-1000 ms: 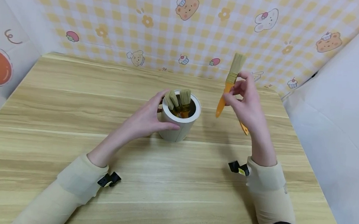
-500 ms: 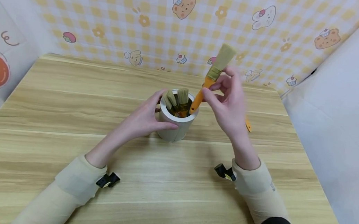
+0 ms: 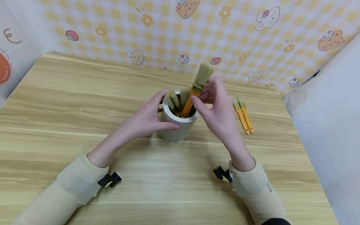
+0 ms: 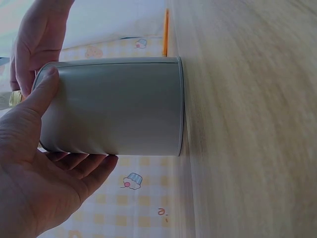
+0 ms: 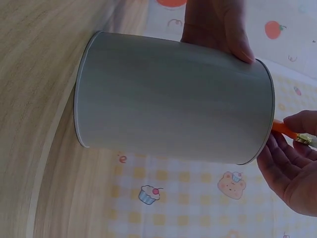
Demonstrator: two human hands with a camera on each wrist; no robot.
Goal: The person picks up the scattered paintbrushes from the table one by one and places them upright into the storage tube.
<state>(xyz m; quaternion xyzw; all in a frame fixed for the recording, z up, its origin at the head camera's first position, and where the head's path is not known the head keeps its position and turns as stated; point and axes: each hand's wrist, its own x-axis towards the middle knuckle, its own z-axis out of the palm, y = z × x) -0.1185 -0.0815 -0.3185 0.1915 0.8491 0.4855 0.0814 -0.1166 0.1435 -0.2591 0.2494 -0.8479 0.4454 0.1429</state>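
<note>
Held brush (image 3: 195, 89): tilted, bristles up, lower handle inside mouth of canister (image 3: 177, 131)
Right hand (image 3: 217, 111): pinching held brush
Left hand (image 3: 148, 120): wrapped round canister near rim
Canister: upright on table (image 3: 161, 195)
Brushes inside (image 3: 172, 99): bristles above rim
Loose brushes (image 3: 240, 115): two, side by side, right of canister

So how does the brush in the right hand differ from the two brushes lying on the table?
The held brush slants bristles-up, its handle end inside the canister; the two brushes lie flat on the table. The right hand pinches the held brush; no hand holds the two brushes. All three have orange handles and pale bristles.
</note>
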